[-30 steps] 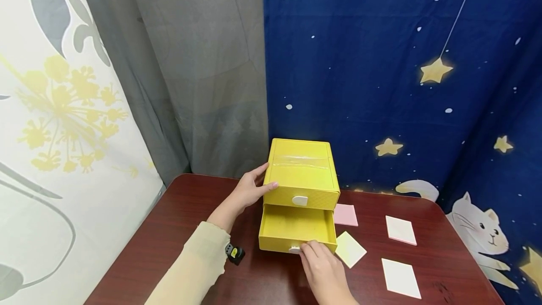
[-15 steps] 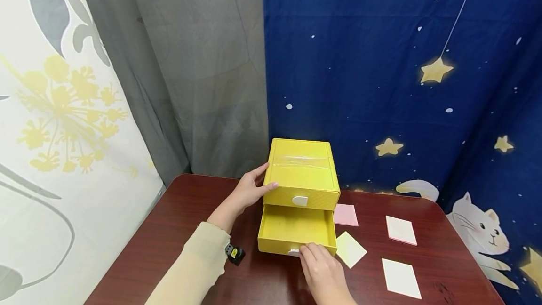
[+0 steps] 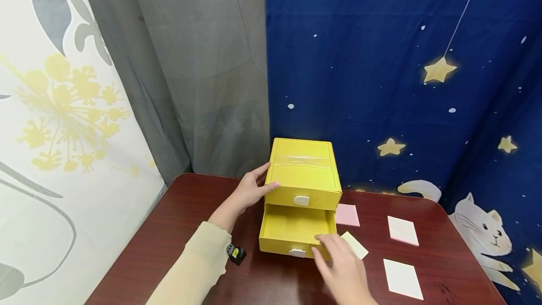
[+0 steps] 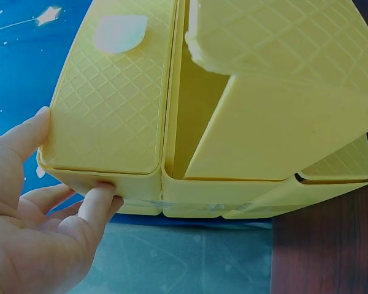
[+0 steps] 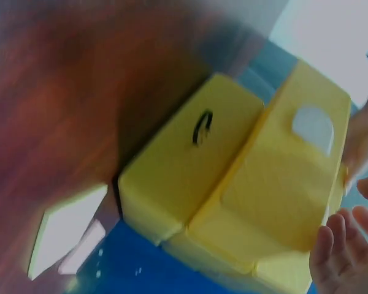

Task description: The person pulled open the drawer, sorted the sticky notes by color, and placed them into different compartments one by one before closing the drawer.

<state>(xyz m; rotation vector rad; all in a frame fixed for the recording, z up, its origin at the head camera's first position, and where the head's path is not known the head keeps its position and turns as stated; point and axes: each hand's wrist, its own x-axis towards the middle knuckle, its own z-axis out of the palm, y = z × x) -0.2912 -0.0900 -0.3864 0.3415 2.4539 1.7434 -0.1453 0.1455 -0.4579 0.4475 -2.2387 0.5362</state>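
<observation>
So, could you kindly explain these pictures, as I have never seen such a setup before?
There is no robot here, just a person's two bare hands. The widest picture comes from a camera worn on the head; the two closer ones come from cameras on the left and right wrists. On the reddish-brown table stands a yellow drawer unit, with the open drawer just below its top one. To the right lie a pink note pad, a pale yellow pad and two white pads. The left hand rests against the unit; the right hand, at the open drawer's front, holds nothing.
</observation>
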